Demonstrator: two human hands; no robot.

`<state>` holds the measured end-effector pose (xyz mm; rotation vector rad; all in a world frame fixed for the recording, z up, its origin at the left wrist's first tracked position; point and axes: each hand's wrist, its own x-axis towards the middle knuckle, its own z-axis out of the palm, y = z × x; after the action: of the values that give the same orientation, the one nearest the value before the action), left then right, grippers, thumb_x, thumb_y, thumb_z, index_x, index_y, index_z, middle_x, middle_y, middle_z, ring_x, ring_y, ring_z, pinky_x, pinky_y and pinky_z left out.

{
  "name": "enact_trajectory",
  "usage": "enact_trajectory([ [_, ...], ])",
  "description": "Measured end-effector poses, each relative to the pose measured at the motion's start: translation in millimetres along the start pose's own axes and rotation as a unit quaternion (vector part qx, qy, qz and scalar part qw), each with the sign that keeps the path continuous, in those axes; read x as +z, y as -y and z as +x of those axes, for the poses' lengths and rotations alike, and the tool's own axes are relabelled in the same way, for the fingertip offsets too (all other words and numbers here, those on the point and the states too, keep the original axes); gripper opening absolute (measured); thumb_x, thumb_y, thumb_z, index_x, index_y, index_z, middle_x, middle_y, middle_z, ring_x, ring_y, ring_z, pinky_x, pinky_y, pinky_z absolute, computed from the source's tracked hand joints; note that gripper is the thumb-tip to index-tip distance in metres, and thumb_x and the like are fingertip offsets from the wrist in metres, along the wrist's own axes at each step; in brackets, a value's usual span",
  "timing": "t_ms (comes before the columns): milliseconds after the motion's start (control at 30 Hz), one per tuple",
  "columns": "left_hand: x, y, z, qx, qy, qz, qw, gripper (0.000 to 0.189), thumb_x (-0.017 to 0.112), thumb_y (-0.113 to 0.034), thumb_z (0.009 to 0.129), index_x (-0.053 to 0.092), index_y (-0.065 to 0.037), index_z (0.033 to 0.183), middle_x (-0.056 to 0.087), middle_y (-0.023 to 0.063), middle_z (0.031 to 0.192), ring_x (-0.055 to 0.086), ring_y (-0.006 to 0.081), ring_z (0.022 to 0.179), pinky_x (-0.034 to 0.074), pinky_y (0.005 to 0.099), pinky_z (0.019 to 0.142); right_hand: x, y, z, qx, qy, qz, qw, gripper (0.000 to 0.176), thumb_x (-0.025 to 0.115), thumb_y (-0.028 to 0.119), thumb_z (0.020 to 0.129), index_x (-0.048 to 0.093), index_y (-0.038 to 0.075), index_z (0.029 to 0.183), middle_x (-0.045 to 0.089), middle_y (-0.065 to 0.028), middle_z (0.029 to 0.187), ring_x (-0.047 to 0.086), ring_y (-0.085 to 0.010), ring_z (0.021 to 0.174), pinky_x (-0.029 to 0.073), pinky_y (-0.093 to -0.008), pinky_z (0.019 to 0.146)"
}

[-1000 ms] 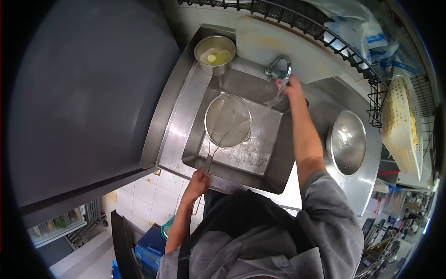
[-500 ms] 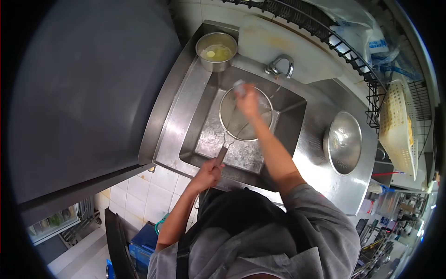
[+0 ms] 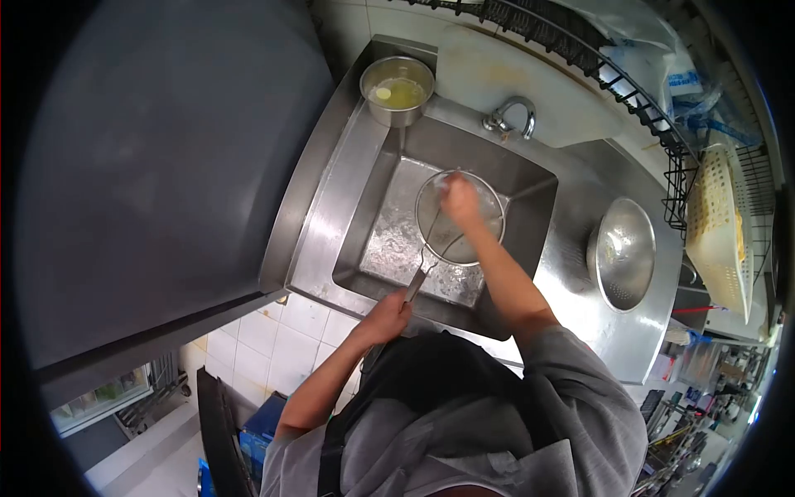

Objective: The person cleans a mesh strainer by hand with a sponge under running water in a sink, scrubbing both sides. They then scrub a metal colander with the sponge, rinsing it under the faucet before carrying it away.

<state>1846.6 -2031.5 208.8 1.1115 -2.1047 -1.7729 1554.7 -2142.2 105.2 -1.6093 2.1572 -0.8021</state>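
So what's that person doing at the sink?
The person's left hand grips a round, long-handled metal mesh strainer over a rectangular grey steel sink. The right hand is at the strainer's mesh, but it's too blurred to tell just what it holds. A round metal pot with something yellowish inside stands by the sink's far left corner, and a silver perforated metal bowl sits to the right.

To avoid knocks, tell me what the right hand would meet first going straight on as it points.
Likely the strainer, at its far rim just ahead of the right hand; depth is unclear.
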Motion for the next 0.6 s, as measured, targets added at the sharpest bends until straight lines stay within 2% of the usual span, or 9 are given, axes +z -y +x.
enact_trajectory([
  [67,-11,-22,7,-0.103,0.060,-0.029,0.992,0.020,0.050,-0.013,0.092,0.051,0.006,0.097,0.057,0.0239,0.075,0.058,0.0329,0.069,0.046,0.0448,0.065,26,10,-19,-0.114,-0.023,0.051,0.992,0.032,0.067,0.011,0.079,0.066,-0.001,0.109,0.068,-0.0218,0.099,0.064,-0.0386,0.103,0.051,-0.0457,0.089],
  [100,-11,-17,4,-0.053,0.031,-0.041,0.997,0.016,0.051,-0.015,0.095,0.051,0.000,0.090,0.051,0.0068,0.063,0.049,0.0137,0.056,0.040,0.0352,0.050,18,5,-11,-0.095,-0.023,0.005,0.995,0.031,0.068,0.012,0.079,0.067,0.000,0.108,0.068,-0.0219,0.099,0.064,-0.0386,0.102,0.051,-0.0455,0.089],
  [200,1,10,2,0.066,-0.030,0.034,0.997,0.018,0.051,-0.016,0.095,0.050,0.001,0.089,0.050,0.0054,0.060,0.049,0.0143,0.053,0.039,0.0355,0.047,-5,1,-7,-0.023,-0.026,-0.043,0.998,0.026,0.067,0.012,0.081,0.067,0.001,0.104,0.068,-0.0214,0.096,0.065,-0.0382,0.097,0.052,-0.0454,0.084],
  [267,4,14,10,0.017,-0.019,0.007,1.000,0.016,0.050,-0.014,0.096,0.051,0.001,0.092,0.046,0.0037,0.059,0.045,0.0133,0.049,0.037,0.0341,0.046,-10,13,-1,0.023,-0.058,0.033,0.998,0.019,0.062,0.012,0.084,0.067,0.003,0.100,0.067,-0.0202,0.091,0.066,-0.0376,0.090,0.053,-0.0463,0.076],
  [300,4,12,18,-0.003,-0.011,-0.007,1.000,0.015,0.049,-0.014,0.097,0.052,0.000,0.093,0.044,0.0028,0.058,0.043,0.0129,0.048,0.035,0.0333,0.045,-18,31,-9,-0.030,-0.029,0.053,0.998,0.022,0.064,0.012,0.082,0.067,0.004,0.102,0.068,-0.0202,0.092,0.066,-0.0372,0.089,0.053,-0.0455,0.077],
  [367,-18,-4,10,-0.116,0.014,-0.246,0.962,0.009,0.049,-0.010,0.096,0.052,-0.002,0.097,0.041,0.0017,0.058,0.039,0.0132,0.045,0.033,0.0334,0.044,-27,67,-39,-0.136,0.036,0.091,0.986,0.028,0.069,0.010,0.078,0.068,0.006,0.107,0.069,-0.0202,0.093,0.067,-0.0364,0.088,0.054,-0.0438,0.078],
  [433,-33,-43,-8,-0.204,0.025,-0.420,0.884,0.009,0.047,-0.007,0.097,0.051,-0.006,0.105,0.031,-0.0052,0.058,0.026,0.0062,0.042,0.023,0.0241,0.041,-42,8,-18,0.092,0.018,0.138,0.986,0.027,0.069,0.010,0.078,0.068,0.007,0.105,0.068,-0.0197,0.094,0.068,-0.0356,0.086,0.055,-0.0439,0.077],
  [500,-24,-42,-11,-0.215,0.033,-0.448,0.867,0.010,0.047,-0.007,0.097,0.051,-0.005,0.106,0.033,-0.0040,0.058,0.027,0.0062,0.043,0.024,0.0239,0.041,-29,-21,-18,0.143,-0.010,0.116,0.983,0.025,0.070,0.009,0.078,0.069,0.008,0.103,0.068,-0.0190,0.095,0.068,-0.0351,0.085,0.055,-0.0438,0.077],
  [600,-30,-42,-7,-0.210,0.035,-0.467,0.858,0.013,0.047,-0.009,0.098,0.052,-0.003,0.109,0.034,-0.0029,0.059,0.029,0.0065,0.043,0.026,0.0238,0.040,-5,5,-31,-0.039,-0.029,0.033,0.998,0.024,0.070,0.011,0.078,0.070,0.009,0.103,0.069,-0.0174,0.099,0.068,-0.0346,0.085,0.055,-0.0434,0.078],
])
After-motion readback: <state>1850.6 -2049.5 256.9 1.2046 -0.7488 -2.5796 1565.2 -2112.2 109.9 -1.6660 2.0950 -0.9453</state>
